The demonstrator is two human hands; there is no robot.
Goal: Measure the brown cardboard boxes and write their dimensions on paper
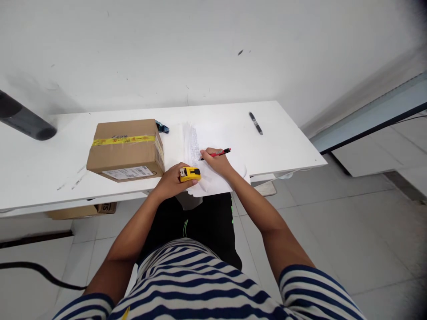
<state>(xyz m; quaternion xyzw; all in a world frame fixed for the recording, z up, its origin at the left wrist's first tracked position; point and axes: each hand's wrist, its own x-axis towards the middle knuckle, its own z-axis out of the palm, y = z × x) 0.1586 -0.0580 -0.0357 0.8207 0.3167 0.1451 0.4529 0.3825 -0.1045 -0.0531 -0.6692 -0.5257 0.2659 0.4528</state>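
My left hand is closed around a yellow tape measure at the near edge of the paper. In my right hand is a red and black pen, its lower end at the sheet. Beneath both hands lie white papers, with dense blue handwriting down the left part of the top sheet. The papers reach slightly over the table's front edge. To the left of my left hand stands a closed cardboard box with yellow tape across it and a white label.
The white table runs along a wall. A black pen lies at the back right. Behind the box is a small dark shiny object. A dark cylinder stands at the far left. Another carton is below the table.
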